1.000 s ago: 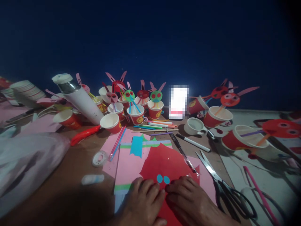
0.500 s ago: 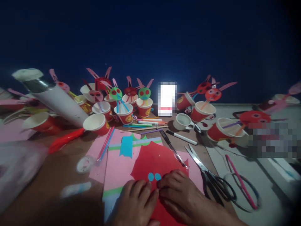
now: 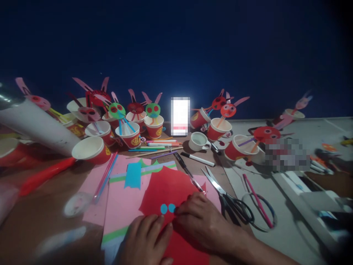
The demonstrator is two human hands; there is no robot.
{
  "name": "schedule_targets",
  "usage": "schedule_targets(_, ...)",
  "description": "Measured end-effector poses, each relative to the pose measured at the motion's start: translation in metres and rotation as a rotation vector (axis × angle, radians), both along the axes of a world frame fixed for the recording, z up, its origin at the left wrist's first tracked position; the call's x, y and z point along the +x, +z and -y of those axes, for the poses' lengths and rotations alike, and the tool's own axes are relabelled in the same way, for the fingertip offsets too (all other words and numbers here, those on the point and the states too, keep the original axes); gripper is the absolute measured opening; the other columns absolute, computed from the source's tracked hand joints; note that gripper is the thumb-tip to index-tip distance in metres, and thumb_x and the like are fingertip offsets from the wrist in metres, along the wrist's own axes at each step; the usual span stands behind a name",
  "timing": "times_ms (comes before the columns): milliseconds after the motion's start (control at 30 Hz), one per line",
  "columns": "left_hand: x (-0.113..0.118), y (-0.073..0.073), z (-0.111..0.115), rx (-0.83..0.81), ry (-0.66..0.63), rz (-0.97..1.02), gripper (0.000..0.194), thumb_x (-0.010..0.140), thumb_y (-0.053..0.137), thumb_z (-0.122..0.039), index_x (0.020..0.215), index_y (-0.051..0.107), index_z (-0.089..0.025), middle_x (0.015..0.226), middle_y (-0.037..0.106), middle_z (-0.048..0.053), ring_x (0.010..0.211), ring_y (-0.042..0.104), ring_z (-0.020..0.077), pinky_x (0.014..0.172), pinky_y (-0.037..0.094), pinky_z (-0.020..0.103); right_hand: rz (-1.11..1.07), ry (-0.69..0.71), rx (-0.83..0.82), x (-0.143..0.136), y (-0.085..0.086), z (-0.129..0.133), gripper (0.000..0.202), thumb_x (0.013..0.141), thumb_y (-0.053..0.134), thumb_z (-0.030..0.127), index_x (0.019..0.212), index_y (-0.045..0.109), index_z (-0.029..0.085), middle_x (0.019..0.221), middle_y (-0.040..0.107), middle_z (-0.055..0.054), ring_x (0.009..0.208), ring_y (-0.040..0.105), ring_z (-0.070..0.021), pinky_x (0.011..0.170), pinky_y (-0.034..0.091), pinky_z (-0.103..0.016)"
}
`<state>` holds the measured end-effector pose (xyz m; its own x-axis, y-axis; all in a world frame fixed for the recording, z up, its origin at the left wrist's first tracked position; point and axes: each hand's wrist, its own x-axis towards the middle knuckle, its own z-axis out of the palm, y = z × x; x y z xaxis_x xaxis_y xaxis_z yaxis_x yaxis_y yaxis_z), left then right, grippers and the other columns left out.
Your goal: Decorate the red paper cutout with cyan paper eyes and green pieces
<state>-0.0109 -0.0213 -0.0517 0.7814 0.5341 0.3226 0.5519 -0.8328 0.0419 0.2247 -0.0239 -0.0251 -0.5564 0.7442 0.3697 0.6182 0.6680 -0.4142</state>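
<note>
A red paper sheet (image 3: pixel 169 184) with scalloped cut edges lies at the front on layered pink paper (image 3: pixel 121 206). Side by side on the red are a left blue paper circle (image 3: pixel 163 209) and a right blue paper circle (image 3: pixel 171 208). My left hand (image 3: pixel 145 237) rests on the red sheet just below the circles, its fingers stretched and slightly apart. My right hand (image 3: pixel 198 221) is curled, its fingers bunched at the edge of the right circle; anything between its fingertips is hidden. A blue paper piece (image 3: pixel 133 175) with notched cuts lies behind.
Black-handled scissors (image 3: pixel 223 195) and a pen (image 3: pixel 187 171) lie right of the red paper. Several red paper cups (image 3: pixel 128 135) with paper animal heads on straws stand behind, with markers (image 3: pixel 162 143) and a white mug (image 3: pixel 199 141). A lit screen (image 3: pixel 180 116) stands against the dark wall.
The view has swung right, so everything sits further left in the picture. Both hands stay on the red sheet by the blue circles, which have kept about the same places on it.
</note>
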Motion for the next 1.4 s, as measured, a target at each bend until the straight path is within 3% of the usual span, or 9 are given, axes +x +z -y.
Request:
schedule_targets(133, 0.002, -0.008, 0.0, 0.064, 0.022, 0.139, 0.04, 0.082, 0.05, -0.055, 0.107, 0.061, -0.025, 0.103, 0.063, 0.004, 0.094, 0.051, 0.0229, 0.085, 0.032, 0.04, 0.069, -0.257, 0.195, 0.035, 0.014, -0.022, 0.02, 0.09, 0.045, 0.013, 0.094, 0.063, 0.019, 0.082, 0.07, -0.003, 0.076, 0.06, -0.0141, 0.074, 0.037, -0.031)
schedule_targets(200, 0.001, -0.011, 0.0, 0.047, 0.022, 0.151, 0.04, 0.082, 0.048, -0.055, 0.107, 0.061, -0.026, 0.105, 0.063, 0.003, 0.096, 0.05, 0.0232, 0.086, 0.032, 0.041, 0.282, -0.485, 0.178, 0.05, 0.02, -0.036, 0.018, 0.091, 0.047, 0.021, 0.09, 0.065, 0.02, 0.087, 0.07, -0.004, 0.082, 0.061, -0.0169, 0.076, 0.037, -0.031)
schedule_targets(400, -0.003, -0.009, 0.003, -0.007, 0.009, 0.117, 0.045, 0.079, 0.053, -0.056, 0.112, 0.058, -0.026, 0.112, 0.06, 0.004, 0.1, 0.048, 0.0238, 0.089, 0.032, 0.041, 0.468, -0.688, 0.11, 0.062, 0.009, -0.067, 0.021, 0.087, 0.051, 0.025, 0.099, 0.066, 0.016, 0.091, 0.065, -0.011, 0.085, 0.057, -0.0251, 0.072, 0.036, -0.034)
schedule_targets(600, -0.005, -0.006, 0.003, -0.026, 0.014, 0.109, 0.045, 0.082, 0.05, -0.056, 0.114, 0.056, -0.025, 0.116, 0.058, 0.005, 0.104, 0.047, 0.0249, 0.091, 0.03, 0.042, 0.55, -0.737, 0.042, 0.062, 0.002, -0.074, 0.018, 0.088, 0.047, 0.022, 0.085, 0.064, 0.016, 0.089, 0.065, -0.011, 0.087, 0.056, -0.027, 0.072, 0.035, -0.034)
schedule_targets(800, -0.005, -0.003, 0.003, -0.044, 0.017, 0.099, 0.045, 0.08, 0.052, -0.057, 0.113, 0.057, -0.026, 0.118, 0.056, 0.004, 0.104, 0.047, 0.0244, 0.092, 0.03, 0.042, 0.526, -0.831, -0.047, 0.075, 0.01, -0.066, 0.021, 0.093, 0.037, 0.022, 0.099, 0.056, 0.013, 0.087, 0.068, -0.011, 0.08, 0.063, -0.0245, 0.069, 0.038, -0.032)
schedule_targets(900, -0.004, 0.007, 0.003, -0.057, 0.014, 0.095, 0.044, 0.082, 0.052, -0.055, 0.113, 0.057, -0.025, 0.117, 0.057, 0.004, 0.104, 0.047, 0.0234, 0.093, 0.03, 0.041, 0.509, -0.858, -0.109, 0.079, 0.016, -0.053, 0.026, 0.095, 0.033, 0.031, 0.105, 0.051, 0.014, 0.083, 0.068, -0.008, 0.074, 0.065, -0.022, 0.061, 0.039, -0.029)
schedule_targets(1067, -0.003, 0.025, 0.005, -0.138, 0.036, 0.027, 0.036, 0.087, 0.05, -0.047, 0.116, 0.057, -0.025, 0.118, 0.058, 0.003, 0.105, 0.048, 0.022, 0.094, 0.03, 0.04, 0.6, -0.834, -0.246, 0.079, 0.019, -0.035, 0.032, 0.082, 0.052, 0.053, 0.079, 0.055, 0.021, 0.063, 0.067, -0.005, 0.061, 0.065, -0.0252, 0.049, 0.031, -0.027)
schedule_targets(1400, -0.003, 0.018, 0.006, -0.19, 0.029, 0.034, 0.038, 0.086, 0.052, -0.043, 0.119, 0.054, -0.024, 0.12, 0.055, 0.005, 0.108, 0.045, 0.0246, 0.094, 0.031, 0.043, 0.722, -0.83, -0.305, 0.074, 0.017, -0.032, 0.029, 0.079, 0.053, 0.049, 0.084, 0.06, 0.022, 0.069, 0.071, -0.008, 0.067, 0.067, -0.0271, 0.051, 0.03, -0.028)
